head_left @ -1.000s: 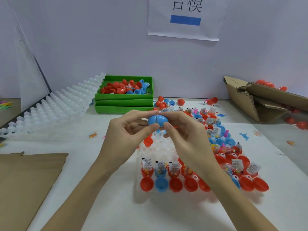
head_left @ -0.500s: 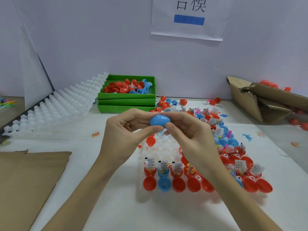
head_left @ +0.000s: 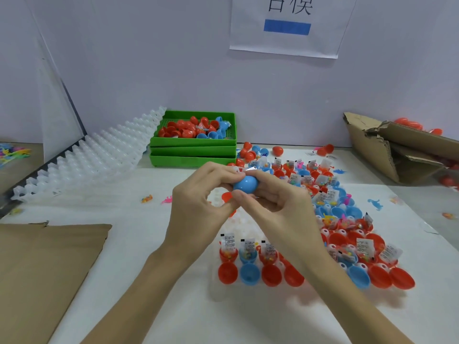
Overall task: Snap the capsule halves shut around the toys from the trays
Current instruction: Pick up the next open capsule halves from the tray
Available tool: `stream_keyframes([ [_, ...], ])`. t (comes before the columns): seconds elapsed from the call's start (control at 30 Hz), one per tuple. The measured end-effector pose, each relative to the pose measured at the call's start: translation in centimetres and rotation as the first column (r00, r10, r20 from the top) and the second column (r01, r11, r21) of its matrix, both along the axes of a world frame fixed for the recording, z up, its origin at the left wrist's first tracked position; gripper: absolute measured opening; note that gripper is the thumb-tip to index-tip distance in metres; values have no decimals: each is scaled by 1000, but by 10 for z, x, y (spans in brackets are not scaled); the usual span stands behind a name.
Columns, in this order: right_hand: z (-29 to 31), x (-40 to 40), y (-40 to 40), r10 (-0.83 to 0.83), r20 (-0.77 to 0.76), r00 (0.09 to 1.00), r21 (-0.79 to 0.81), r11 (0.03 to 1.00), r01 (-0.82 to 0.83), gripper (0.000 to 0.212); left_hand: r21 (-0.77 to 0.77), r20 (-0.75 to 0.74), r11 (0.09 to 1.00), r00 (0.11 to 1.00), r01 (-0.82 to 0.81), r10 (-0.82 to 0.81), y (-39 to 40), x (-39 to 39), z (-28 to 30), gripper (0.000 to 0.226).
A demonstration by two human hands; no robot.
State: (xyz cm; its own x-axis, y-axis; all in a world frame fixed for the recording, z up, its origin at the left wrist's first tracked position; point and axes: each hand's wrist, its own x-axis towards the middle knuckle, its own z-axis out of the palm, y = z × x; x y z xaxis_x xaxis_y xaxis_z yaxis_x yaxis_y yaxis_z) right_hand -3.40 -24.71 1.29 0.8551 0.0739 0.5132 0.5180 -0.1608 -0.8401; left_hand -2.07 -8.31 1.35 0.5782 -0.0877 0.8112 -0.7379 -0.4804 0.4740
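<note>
A blue capsule (head_left: 246, 184) is held in the air above the table, both halves together. My left hand (head_left: 201, 207) pinches its left end with thumb and fingers. My right hand (head_left: 280, 207) grips its right end, fingers curled round it. Below the hands lies a clear plastic tray (head_left: 223, 290) holding open red and blue capsule halves (head_left: 249, 274), several with small bagged toys (head_left: 229, 242) standing in them. More filled halves (head_left: 323, 184) spread to the right and back.
Stacked green trays (head_left: 193, 157) with loose red and blue halves stand at the back. White empty moulded trays (head_left: 82, 165) lean at the left. Brown cardboard (head_left: 42, 269) lies front left, a torn cardboard box (head_left: 402, 150) back right. Small loose toys (head_left: 450, 203) dot the table.
Both hands have kept their grip on the blue capsule and pressed closer together; the seam seen one second ago no longer shows. The view has shifted slightly.
</note>
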Motion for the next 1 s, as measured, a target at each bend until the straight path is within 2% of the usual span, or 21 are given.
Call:
stream_keyframes([
  [0.1, -1, 1, 1, -57, 11, 998, -12, 998, 57, 27, 70, 60, 996, 997, -50, 46, -3, -1, -4, 28],
  [0.27, -3, 0, 4, -95, 59, 994, -88, 991, 100, 16, 99, 94, 991, 992, -90, 81, -9, -3, -7, 29],
  [0.33, -3, 0, 5, -87, 51, 995, -81, 993, 91, 15, 108, 70, 992, 996, -71, 63, -10, -3, -5, 29],
  [0.4, -1, 3, 1, -49, -4, 999, -57, 997, 48, 21, 105, -16, 994, 1000, 26, -24, -7, -1, -1, 31],
  [0.47, 5, 7, -7, 41, -71, 997, 23, 999, -40, 30, 51, -166, 987, 976, 153, -143, 0, 1, 4, 36],
  [0.53, 9, 8, -15, 150, -104, 983, 91, 986, -140, 35, -17, -300, 979, 933, 202, -198, 7, 3, 7, 40],
  [0.6, 11, 8, -19, 312, -135, 940, 158, 944, -291, 40, -9, -357, 971, 906, 240, -227, 8, 2, 8, 47],
  [0.67, 11, 7, -20, 489, -158, 858, 259, 859, -442, 45, -4, -330, 954, 900, 300, -284, 6, 1, 8, 49],
  [0.73, 13, 8, -21, 587, -179, 789, 350, 788, -507, 50, -32, -287, 937, 895, 348, -342, 6, 0, 8, 47],
  [0.87, 16, 10, -25, 702, -169, 691, 453, 679, -578, 47, -156, -306, 902, 849, 402, -431, 5, -2, 11, 44],
  [1.0, 14, 10, -25, 765, -168, 622, 557, 594, -580, 47, -205, -234, 905, 879, 374, -416, 2, -5, 11, 48],
])
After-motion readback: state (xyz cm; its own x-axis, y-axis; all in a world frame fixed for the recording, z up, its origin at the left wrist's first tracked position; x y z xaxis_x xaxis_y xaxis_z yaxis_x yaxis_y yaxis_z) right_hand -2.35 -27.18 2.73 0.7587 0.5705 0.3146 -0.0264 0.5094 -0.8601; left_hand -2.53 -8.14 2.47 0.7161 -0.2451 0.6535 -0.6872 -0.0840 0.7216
